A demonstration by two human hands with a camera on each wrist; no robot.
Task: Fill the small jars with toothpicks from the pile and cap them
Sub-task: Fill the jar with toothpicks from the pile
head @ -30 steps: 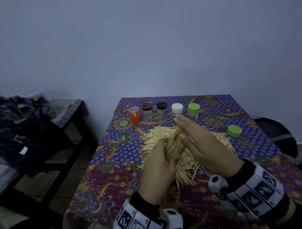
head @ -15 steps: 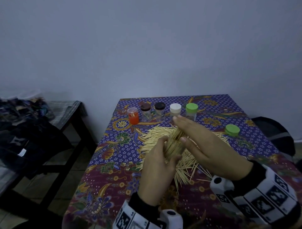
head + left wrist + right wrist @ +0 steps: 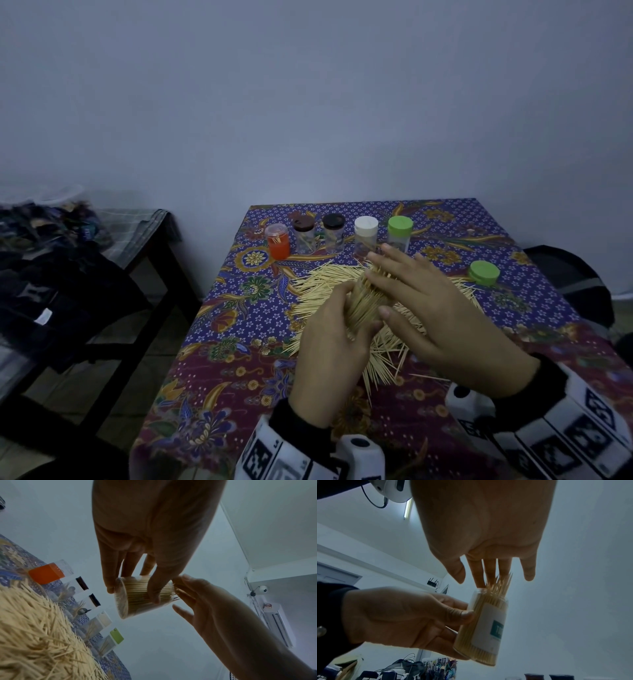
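My left hand [image 3: 329, 346] grips a clear jar [image 3: 367, 304] packed with toothpicks, held tilted above the pile [image 3: 318, 291]. In the right wrist view the jar [image 3: 485, 626] has a white label and toothpick tips stick out of its mouth. My right hand [image 3: 435, 308] lies flat over the jar's mouth, its straight fingers [image 3: 476, 573] pressing on the tips. The left wrist view shows the jar [image 3: 144, 597] from its base, thumb and fingers round it. A loose green cap [image 3: 484, 272] lies on the cloth at the right.
Five capped jars stand in a row at the back: orange [image 3: 277, 241], brown-capped [image 3: 303, 231], black-capped [image 3: 333, 229], white-capped [image 3: 365, 234], green-capped [image 3: 399, 233]. The patterned tablecloth [image 3: 239, 342] covers the table. A dark side table [image 3: 113, 246] with clothes stands left. A dark chair [image 3: 568, 284] is at right.
My right hand has slid forward and lower over the jar's mouth, pushing the sticking-out toothpicks further in. The left hand keeps its grip on the jar.
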